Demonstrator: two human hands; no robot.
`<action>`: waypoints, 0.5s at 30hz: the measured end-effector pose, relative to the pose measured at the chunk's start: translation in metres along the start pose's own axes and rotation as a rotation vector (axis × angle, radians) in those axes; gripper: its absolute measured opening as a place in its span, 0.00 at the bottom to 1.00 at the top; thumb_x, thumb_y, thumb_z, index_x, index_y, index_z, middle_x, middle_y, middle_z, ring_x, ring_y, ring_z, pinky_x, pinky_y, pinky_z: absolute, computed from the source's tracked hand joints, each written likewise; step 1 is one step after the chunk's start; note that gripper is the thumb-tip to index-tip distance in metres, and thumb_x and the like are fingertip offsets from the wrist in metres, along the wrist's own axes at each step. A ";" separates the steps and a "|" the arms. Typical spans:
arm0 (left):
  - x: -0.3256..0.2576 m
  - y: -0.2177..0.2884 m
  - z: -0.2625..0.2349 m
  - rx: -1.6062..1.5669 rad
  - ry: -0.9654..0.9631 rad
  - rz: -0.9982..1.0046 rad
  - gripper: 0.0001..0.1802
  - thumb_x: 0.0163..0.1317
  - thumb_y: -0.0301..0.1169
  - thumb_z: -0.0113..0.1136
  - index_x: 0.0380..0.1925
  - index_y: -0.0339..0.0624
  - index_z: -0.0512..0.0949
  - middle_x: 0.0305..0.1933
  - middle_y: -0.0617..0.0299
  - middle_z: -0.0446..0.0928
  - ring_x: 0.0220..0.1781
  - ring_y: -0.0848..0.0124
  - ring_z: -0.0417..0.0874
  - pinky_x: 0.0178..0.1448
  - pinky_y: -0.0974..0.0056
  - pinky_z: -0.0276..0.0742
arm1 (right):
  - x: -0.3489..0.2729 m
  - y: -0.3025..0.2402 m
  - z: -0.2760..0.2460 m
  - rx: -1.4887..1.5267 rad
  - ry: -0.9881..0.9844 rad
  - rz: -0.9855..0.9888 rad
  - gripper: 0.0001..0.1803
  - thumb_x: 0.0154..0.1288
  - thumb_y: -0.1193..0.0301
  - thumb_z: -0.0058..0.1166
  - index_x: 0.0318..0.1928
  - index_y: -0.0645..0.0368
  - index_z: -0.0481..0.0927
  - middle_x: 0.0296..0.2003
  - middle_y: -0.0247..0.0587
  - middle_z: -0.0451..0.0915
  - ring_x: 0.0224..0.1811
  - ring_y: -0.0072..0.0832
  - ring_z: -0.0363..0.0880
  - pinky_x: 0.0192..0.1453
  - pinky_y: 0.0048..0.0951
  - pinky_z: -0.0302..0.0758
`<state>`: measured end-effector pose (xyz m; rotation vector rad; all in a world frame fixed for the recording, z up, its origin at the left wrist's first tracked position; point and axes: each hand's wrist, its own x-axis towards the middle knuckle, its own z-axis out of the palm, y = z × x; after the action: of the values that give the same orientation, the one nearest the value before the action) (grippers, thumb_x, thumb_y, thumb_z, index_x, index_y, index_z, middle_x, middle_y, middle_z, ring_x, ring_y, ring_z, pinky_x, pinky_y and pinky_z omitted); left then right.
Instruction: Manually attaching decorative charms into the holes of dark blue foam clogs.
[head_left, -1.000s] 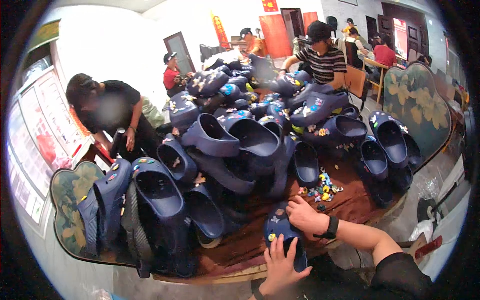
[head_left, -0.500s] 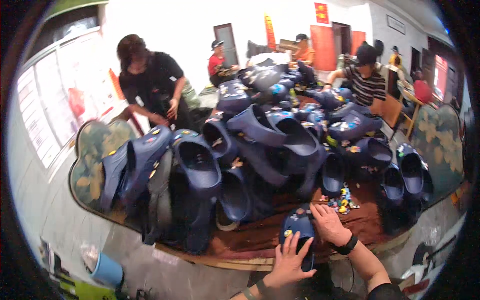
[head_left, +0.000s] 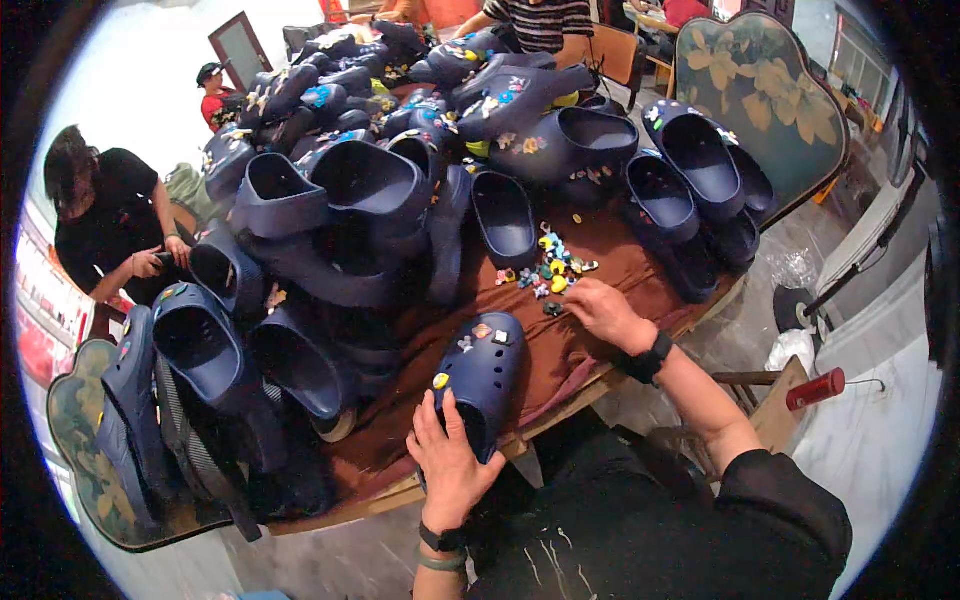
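Observation:
A dark blue clog (head_left: 487,372) lies near the table's front edge, toe pointing away. Several charms sit on its upper: a yellow one (head_left: 440,381) at the left side, and white and pinkish ones close to the toe. My left hand (head_left: 448,460) holds the clog by its heel end, fingers along the left side and thumb across the opening. To the right, my right hand (head_left: 612,318) is at the near edge of a loose heap of colourful charms (head_left: 553,268). Its fingers are bent together beside a dark charm (head_left: 553,309); whatever is between the fingertips is too small to make out.
Many blue clogs (head_left: 370,185) are piled across the table behind and to the left. More clogs (head_left: 700,165) stand at the right, by a floral panel (head_left: 762,85). A brown cloth (head_left: 590,235) covers the tabletop. Another person (head_left: 120,220) works at the left.
My right hand has left the clog's toe and moved to the charm heap. My left hand stays on the clog. The view has swung downward and to the right.

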<state>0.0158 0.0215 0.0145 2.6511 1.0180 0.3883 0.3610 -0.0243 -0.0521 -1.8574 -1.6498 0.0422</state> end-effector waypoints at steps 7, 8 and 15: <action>-0.008 -0.006 0.009 -0.064 0.010 0.006 0.65 0.37 0.45 0.75 0.73 0.40 0.44 0.75 0.41 0.46 0.75 0.43 0.49 0.70 0.40 0.48 | 0.038 0.005 0.038 -0.169 0.042 -0.025 0.07 0.58 0.72 0.55 0.38 0.59 0.76 0.35 0.47 0.76 0.39 0.48 0.78 0.41 0.45 0.77; -0.007 -0.007 0.008 -0.060 0.007 -0.005 0.65 0.37 0.45 0.75 0.73 0.40 0.44 0.75 0.41 0.46 0.75 0.43 0.49 0.70 0.40 0.48 | 0.044 0.008 0.041 -0.211 -0.016 -0.026 0.08 0.56 0.73 0.55 0.37 0.60 0.75 0.34 0.48 0.75 0.39 0.48 0.77 0.40 0.45 0.77; -0.003 -0.017 0.005 -0.102 -0.033 -0.024 0.67 0.38 0.46 0.75 0.73 0.42 0.42 0.76 0.42 0.43 0.77 0.43 0.43 0.71 0.39 0.44 | 0.043 -0.050 0.021 0.038 0.173 -0.176 0.09 0.55 0.80 0.53 0.39 0.61 0.74 0.37 0.50 0.76 0.44 0.50 0.75 0.49 0.44 0.74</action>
<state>0.0048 0.0311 0.0039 2.5438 0.9921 0.3795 0.3171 0.0238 -0.0277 -1.6331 -1.6718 -0.1563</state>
